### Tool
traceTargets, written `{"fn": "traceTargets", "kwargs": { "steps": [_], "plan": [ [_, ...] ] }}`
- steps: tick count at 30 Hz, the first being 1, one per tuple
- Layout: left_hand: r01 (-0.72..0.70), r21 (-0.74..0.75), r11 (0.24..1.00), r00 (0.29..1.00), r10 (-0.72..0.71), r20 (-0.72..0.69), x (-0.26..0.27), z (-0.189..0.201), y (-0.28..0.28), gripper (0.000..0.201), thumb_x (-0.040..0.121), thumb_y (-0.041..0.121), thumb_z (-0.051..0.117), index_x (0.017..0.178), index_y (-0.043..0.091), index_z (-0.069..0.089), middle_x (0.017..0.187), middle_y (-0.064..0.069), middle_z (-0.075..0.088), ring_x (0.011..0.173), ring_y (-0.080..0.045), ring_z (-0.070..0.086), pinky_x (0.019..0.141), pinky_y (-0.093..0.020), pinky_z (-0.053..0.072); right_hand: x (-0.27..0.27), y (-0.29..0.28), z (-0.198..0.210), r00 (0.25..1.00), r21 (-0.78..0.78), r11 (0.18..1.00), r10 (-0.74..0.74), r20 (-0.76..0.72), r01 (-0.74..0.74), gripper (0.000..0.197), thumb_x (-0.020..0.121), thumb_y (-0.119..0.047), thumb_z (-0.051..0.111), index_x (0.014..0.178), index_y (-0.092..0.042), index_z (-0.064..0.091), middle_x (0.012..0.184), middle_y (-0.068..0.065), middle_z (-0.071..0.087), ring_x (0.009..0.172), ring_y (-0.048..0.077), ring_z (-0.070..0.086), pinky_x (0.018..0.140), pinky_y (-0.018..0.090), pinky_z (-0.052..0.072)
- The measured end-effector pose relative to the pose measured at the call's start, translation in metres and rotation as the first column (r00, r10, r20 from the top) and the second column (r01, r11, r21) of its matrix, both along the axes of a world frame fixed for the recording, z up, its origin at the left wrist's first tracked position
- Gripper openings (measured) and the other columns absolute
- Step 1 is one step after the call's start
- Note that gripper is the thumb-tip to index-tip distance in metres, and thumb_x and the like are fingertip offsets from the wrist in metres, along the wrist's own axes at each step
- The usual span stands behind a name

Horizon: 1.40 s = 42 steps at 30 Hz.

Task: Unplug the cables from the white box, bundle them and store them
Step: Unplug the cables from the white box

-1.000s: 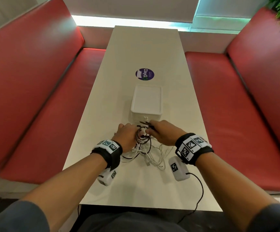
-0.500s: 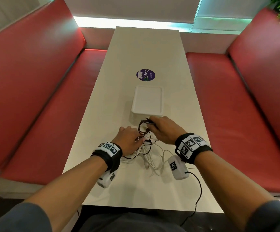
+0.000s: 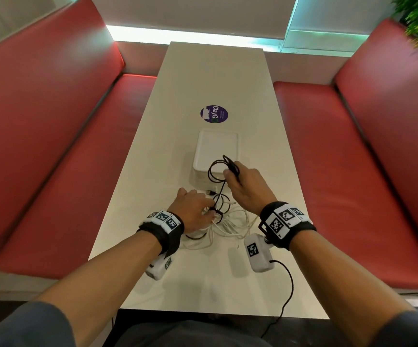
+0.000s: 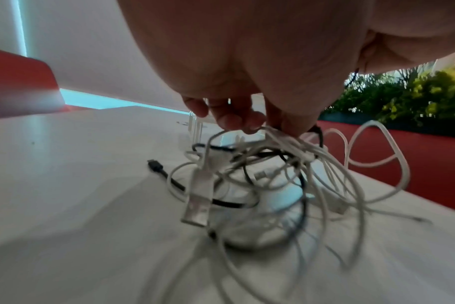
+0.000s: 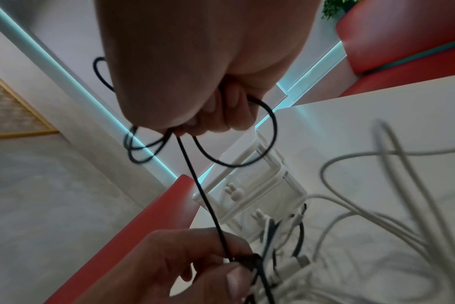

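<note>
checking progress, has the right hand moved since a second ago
Yes. The right hand has lifted and moved away from the person, now over the white box's near edge, drawing the black cable up.

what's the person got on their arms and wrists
Each wrist carries a black band topped with white blocks of black square markers: left wristband, right wristband. A white camera pod hangs below each; a black lead trails from the right one. Grey sleeves.

Glossy red padded benches [image 3: 53,146] flank a plain off-white table [image 3: 215,78]; a round purple sticker [image 3: 214,114] sits mid-frame above tangled black-and-white cables [image 3: 225,221].
</note>
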<state>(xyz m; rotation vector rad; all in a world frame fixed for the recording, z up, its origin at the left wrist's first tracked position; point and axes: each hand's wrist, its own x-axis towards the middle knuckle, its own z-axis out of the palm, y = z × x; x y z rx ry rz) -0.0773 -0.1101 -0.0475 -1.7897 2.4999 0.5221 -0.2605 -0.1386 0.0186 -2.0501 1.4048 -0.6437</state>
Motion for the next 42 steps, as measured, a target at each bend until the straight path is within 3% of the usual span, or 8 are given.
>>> {"fn": "traceTargets", "kwargs": {
  "steps": [5,11,15,20,26,35,39,42],
  "plan": [
    [-0.019,0.049,0.999,0.979,0.028,-0.201,0.007,-0.001,0.000,0.022,0.099,0.042,0.047,0.094,0.031,0.065,0.082,0.011,0.059,0.081,-0.014,0.048,0.091,-0.044,0.037,-0.001,-0.001,-0.018,0.973,0.118,0.985,0.148,-0.178,-0.129,0.030,0.099,-0.039,0.043,0.087,-0.015,0.055,0.070,0.004,0.062,0.060,0.022,0.057,0.057,0.033,0.041],
    [0.059,0.102,0.993,0.996,-0.051,-0.079,0.016,0.001,0.004,0.039,0.104,0.044,0.031,0.087,0.025,0.060,0.080,0.003,0.057,0.085,-0.021,0.047,0.084,-0.037,0.029,-0.007,-0.002,-0.024,0.944,0.064,0.984,0.177,-0.277,-0.166,0.023,0.102,-0.034,0.044,0.088,-0.017,0.050,0.070,0.000,0.056,0.058,0.021,0.051,0.058,0.031,0.037],
    [0.045,0.098,0.994,0.995,-0.053,0.090,0.014,-0.001,0.004,0.036,0.101,0.047,0.030,0.086,0.029,0.058,0.082,0.005,0.056,0.089,-0.021,0.046,0.089,-0.043,0.030,-0.007,-0.010,-0.009,0.977,-0.051,0.996,0.056,-0.206,-0.067,0.022,0.103,-0.029,0.043,0.090,-0.012,0.046,0.068,0.004,0.055,0.055,0.022,0.047,0.051,0.032,0.029],
    [-0.004,0.082,0.997,0.998,-0.001,0.057,0.005,0.005,-0.006,0.036,0.100,0.044,0.031,0.078,0.029,0.055,0.075,0.010,0.053,0.084,-0.019,0.044,0.088,-0.043,0.029,-0.004,-0.011,-0.003,0.994,-0.083,0.994,-0.083,-0.069,0.077,0.019,0.099,-0.021,0.046,0.083,-0.012,0.042,0.058,0.000,0.048,0.050,0.021,0.041,0.046,0.029,0.024],
    [0.004,0.172,0.985,0.999,0.004,-0.051,0.011,0.006,-0.004,0.037,0.106,0.041,0.029,0.080,0.025,0.051,0.071,0.010,0.047,0.087,-0.021,0.045,0.092,-0.043,0.029,-0.014,-0.007,-0.005,0.906,0.193,0.965,0.237,-0.350,-0.178,0.023,0.101,-0.033,0.047,0.093,-0.014,0.057,0.076,0.003,0.061,0.064,0.022,0.057,0.055,0.031,0.040],
    [0.021,0.174,0.985,0.991,0.003,-0.134,0.010,0.007,-0.006,0.023,0.104,0.037,0.037,0.094,0.035,0.058,0.087,0.016,0.049,0.097,-0.020,0.043,0.089,-0.040,0.028,0.006,-0.003,-0.016,0.857,0.207,0.931,0.358,-0.370,-0.300,0.017,0.102,-0.029,0.050,0.101,-0.012,0.055,0.094,0.010,0.065,0.077,0.022,0.052,0.066,0.031,0.037],
    [0.035,0.140,0.989,0.992,-0.018,-0.125,0.009,0.011,-0.002,0.023,0.104,0.031,0.039,0.085,0.038,0.050,0.083,0.015,0.043,0.097,-0.021,0.043,0.089,-0.041,0.028,0.002,-0.001,-0.016,0.876,0.268,0.913,0.381,-0.295,-0.306,0.007,0.100,-0.023,0.054,0.094,-0.020,0.057,0.083,-0.006,0.057,0.076,0.016,0.049,0.060,0.022,0.032],
    [0.031,0.082,0.996,0.988,-0.019,-0.150,0.006,0.012,0.002,0.023,0.102,0.030,0.041,0.096,0.041,0.061,0.082,0.016,0.041,0.095,-0.019,0.044,0.085,-0.039,0.027,0.000,0.001,-0.016,0.878,0.337,0.895,0.390,-0.277,-0.291,0.013,0.099,-0.027,0.055,0.089,-0.020,0.059,0.079,-0.004,0.062,0.071,0.017,0.055,0.058,0.024,0.037]
  ]
}}
